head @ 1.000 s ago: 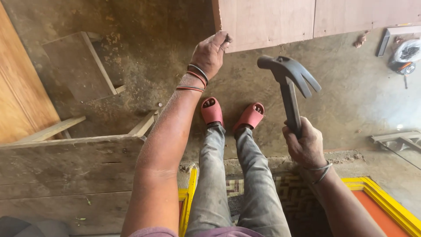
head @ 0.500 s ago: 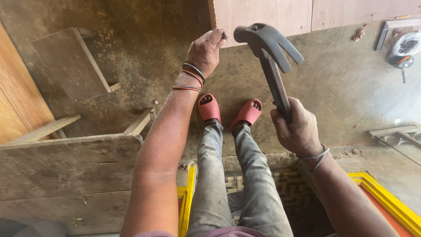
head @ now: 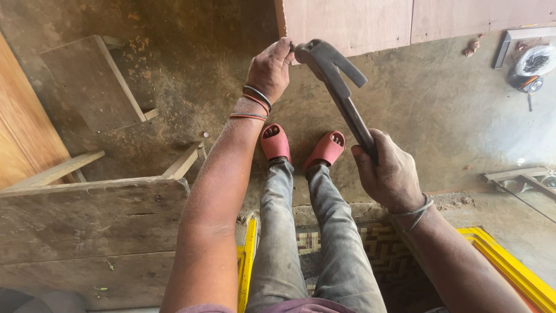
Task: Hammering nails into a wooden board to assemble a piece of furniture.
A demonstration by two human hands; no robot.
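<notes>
My right hand grips the handle of a dark metal claw hammer, whose head is up against the lower corner of a plywood panel. My left hand is stretched forward, its fingers pinched at that same corner right beside the hammer head; whatever it pinches is too small to make out. Bangles circle my left wrist. Between the arms I see my legs in grey trousers and red sandals on the dusty floor.
A worn wooden board lies at the lower left, with wooden slats and a plank beyond it. A yellow-framed mat lies under me. A metal strip and a bundle are on the right.
My right hand has swung the hammer left and forward, bringing its head from mid-air down to the panel corner beside my left hand. My left hand has stayed put.
</notes>
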